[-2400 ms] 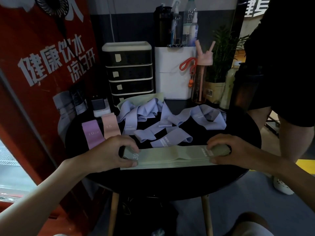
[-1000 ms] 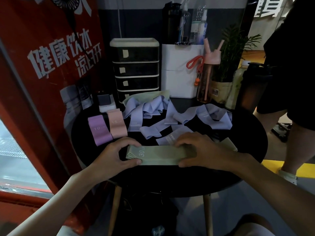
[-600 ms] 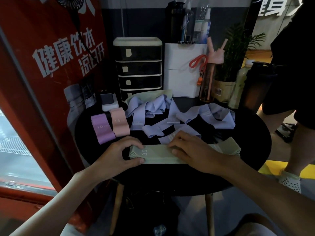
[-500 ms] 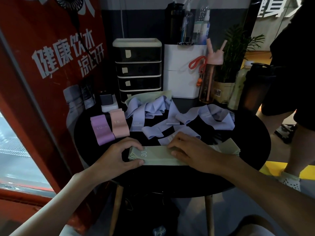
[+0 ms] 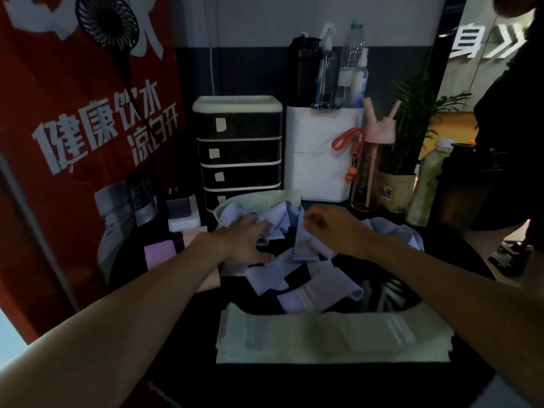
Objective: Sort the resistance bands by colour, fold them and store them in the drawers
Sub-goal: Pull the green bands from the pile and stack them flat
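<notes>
A stack of pale green bands [image 5: 332, 337] lies flat and long at the front of the round black table [image 5: 323, 384]. Behind it sprawls a loose pile of lavender bands [image 5: 268, 278]. My left hand [image 5: 244, 240] rests with straight fingers on the left of that pile. My right hand [image 5: 329, 228] has its fingers curled and seems to pinch a lavender strip [image 5: 304, 245]. One more green band [image 5: 259, 201] lies behind the pile. A folded purple band [image 5: 160, 253] and a pink one [image 5: 194, 234] sit at the left. The black drawer unit [image 5: 238, 151] stands shut at the back.
A white box [image 5: 321, 160] with bottles on top stands beside the drawers, then a pink-lidded bottle [image 5: 371, 172] and a potted plant [image 5: 412, 113]. A white charger block [image 5: 184, 219] sits back left. A red poster [image 5: 73, 142] walls the left. A person in black [image 5: 506, 128] stands right.
Both hands have let go of the green stack and reached back to the lavender pile. The green stack now lies long at the table's front. The camera has moved closer.
</notes>
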